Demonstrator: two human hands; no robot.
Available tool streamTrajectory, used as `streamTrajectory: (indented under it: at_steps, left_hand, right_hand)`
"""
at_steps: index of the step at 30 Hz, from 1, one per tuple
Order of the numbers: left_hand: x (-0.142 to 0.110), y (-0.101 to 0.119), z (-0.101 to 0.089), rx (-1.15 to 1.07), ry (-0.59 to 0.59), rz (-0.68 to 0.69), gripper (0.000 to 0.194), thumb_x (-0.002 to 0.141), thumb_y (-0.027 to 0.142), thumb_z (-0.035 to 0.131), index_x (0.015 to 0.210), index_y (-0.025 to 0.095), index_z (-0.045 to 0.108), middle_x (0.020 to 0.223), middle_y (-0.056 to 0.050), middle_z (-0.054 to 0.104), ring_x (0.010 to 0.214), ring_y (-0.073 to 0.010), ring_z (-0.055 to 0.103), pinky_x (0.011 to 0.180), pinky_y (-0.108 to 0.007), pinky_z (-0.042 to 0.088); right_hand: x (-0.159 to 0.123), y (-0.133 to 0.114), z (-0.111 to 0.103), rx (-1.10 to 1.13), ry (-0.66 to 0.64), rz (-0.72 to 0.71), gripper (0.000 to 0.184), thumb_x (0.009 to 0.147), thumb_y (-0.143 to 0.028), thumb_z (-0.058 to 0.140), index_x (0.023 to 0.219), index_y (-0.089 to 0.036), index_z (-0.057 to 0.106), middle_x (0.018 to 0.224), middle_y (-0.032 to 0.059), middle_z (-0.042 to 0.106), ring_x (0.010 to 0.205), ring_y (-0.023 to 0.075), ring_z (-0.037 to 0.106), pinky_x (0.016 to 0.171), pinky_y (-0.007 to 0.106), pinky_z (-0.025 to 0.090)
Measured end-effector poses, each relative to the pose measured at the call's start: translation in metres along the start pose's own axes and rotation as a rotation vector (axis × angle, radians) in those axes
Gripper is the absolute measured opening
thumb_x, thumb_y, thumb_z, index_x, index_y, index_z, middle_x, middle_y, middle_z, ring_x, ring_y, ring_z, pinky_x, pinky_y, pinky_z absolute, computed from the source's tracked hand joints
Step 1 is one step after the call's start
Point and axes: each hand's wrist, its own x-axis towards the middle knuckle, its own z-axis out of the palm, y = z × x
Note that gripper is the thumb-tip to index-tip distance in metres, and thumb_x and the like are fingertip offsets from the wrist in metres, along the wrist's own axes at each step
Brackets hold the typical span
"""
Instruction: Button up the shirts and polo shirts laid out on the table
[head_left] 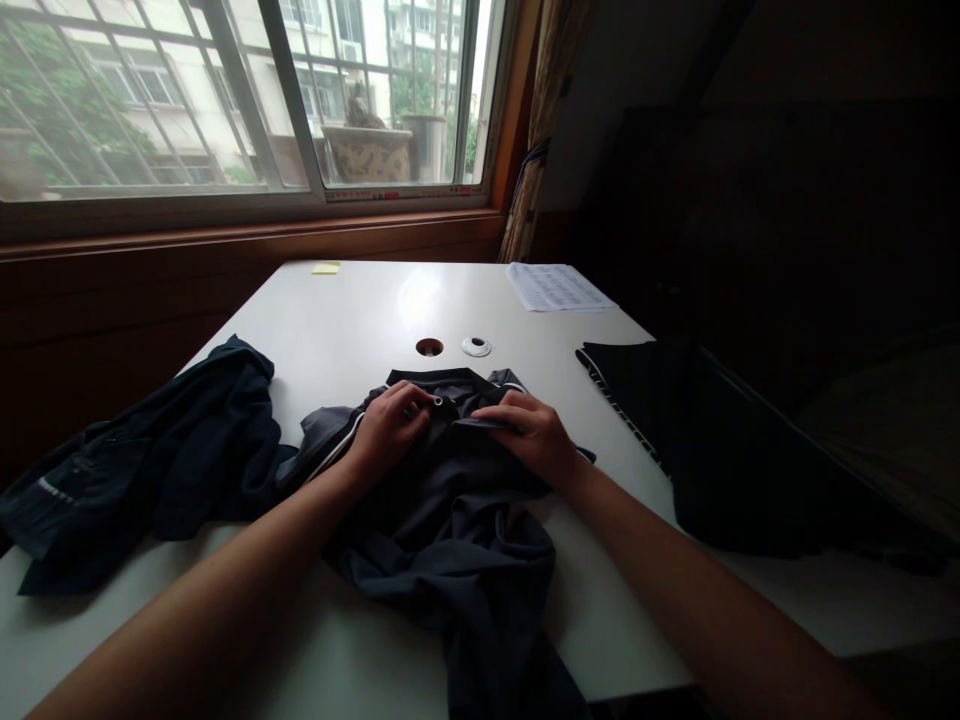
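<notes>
In the middle of the white table lies a crumpled dark navy garment [442, 525] with white piping along its sides; its exact kind is hard to tell. My left hand [391, 425] pinches its upper part, beside a small pale-ringed round fastener [438, 401]. Opposite, my right hand [531, 430] holds a folded edge of the same cloth between thumb and fingers. The garment's far edge stands slightly raised beyond both hands. Its lower part trails in folds toward me and over the table's near edge.
Another dark garment [202, 440] lies at the left, and a dark folded one [720, 450] with a pale-marked edge at the right. The white table [360, 310] has a cable hole [430, 348], a round cover [476, 347], a yellow note [326, 268] and printed papers [559, 288].
</notes>
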Motion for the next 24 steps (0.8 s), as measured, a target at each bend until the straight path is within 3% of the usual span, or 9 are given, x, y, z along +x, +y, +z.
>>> streamTrajectory:
  at_steps: [9,16,21,24]
  left_hand:
    - [0.001,-0.001,0.001,0.039,-0.010,-0.001,0.010,0.085,0.016,0.060,0.092,0.021,0.066,0.091,-0.001,0.068,0.076,-0.0150,0.063,0.071,-0.027,0.049]
    - [0.000,-0.003,0.002,0.035,-0.005,0.023,0.019,0.086,0.011,0.057,0.099,0.021,0.065,0.095,-0.002,0.066,0.080,-0.0146,0.063,0.073,-0.027,0.050]
    - [-0.006,0.007,0.003,0.056,0.020,0.221,0.017,0.090,0.014,0.056,0.101,0.022,0.067,0.099,-0.005,0.064,0.086,-0.0159,0.063,0.078,-0.029,0.052]
    - [-0.010,0.014,0.006,0.094,-0.052,0.351,0.014,0.092,0.020,0.057,0.099,0.023,0.069,0.096,-0.006,0.065,0.092,-0.0189,0.062,0.084,-0.032,0.052]
  right_hand:
    - [0.004,-0.006,-0.001,0.142,0.078,0.119,0.019,0.088,-0.022,0.071,0.103,-0.030,0.078,0.075,-0.0008,0.058,0.068,0.0139,0.056,0.065,0.030,0.049]
    - [0.005,-0.009,-0.002,0.175,0.096,0.194,0.013,0.086,-0.022,0.071,0.096,-0.026,0.079,0.074,-0.0003,0.060,0.068,0.0140,0.058,0.064,0.030,0.048]
    - [0.005,-0.009,-0.001,0.165,0.106,0.204,0.011,0.085,-0.022,0.072,0.093,-0.026,0.079,0.074,0.0004,0.062,0.068,0.0149,0.060,0.065,0.030,0.049]
    - [0.005,-0.008,0.000,0.138,0.108,0.205,0.012,0.086,-0.022,0.072,0.094,-0.026,0.079,0.075,0.0005,0.063,0.070,0.0155,0.061,0.067,0.030,0.050]
